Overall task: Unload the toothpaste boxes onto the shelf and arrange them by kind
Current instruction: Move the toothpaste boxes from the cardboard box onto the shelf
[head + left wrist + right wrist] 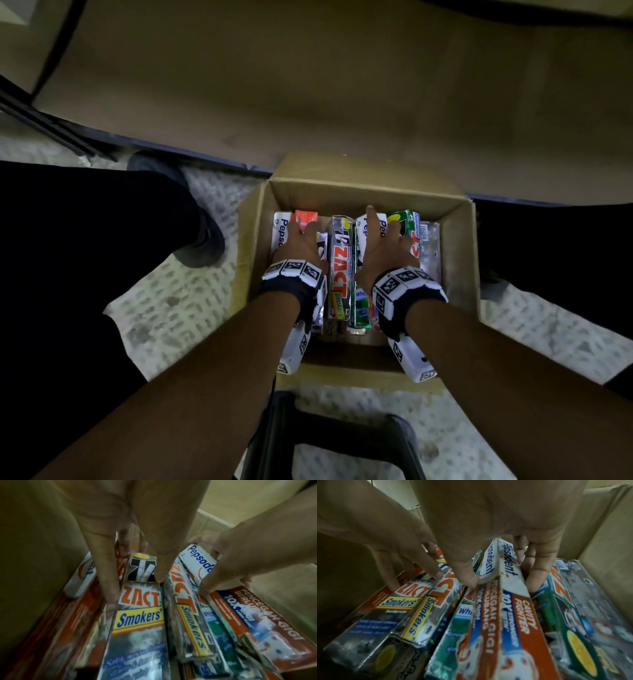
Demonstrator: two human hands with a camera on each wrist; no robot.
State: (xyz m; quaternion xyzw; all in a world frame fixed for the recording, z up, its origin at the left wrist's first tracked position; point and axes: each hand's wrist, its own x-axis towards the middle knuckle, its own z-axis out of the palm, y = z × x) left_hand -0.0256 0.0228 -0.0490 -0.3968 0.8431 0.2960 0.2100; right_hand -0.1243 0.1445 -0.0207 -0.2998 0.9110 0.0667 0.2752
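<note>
An open cardboard carton on the floor holds several toothpaste boxes lying side by side. My left hand reaches into its left half; in the left wrist view the left hand has fingers down both sides of a silver Zact Smokers' box, pinching it. My right hand is in the right half. There the right hand pinches a white and orange Pepsodent box between thumb and fingers. The tan shelf lies beyond the carton.
Another Zact box lies between my hands, a green box at the far right, a red box far left. The person's dark legs flank the carton, a shoe at left. A black stool stands near me.
</note>
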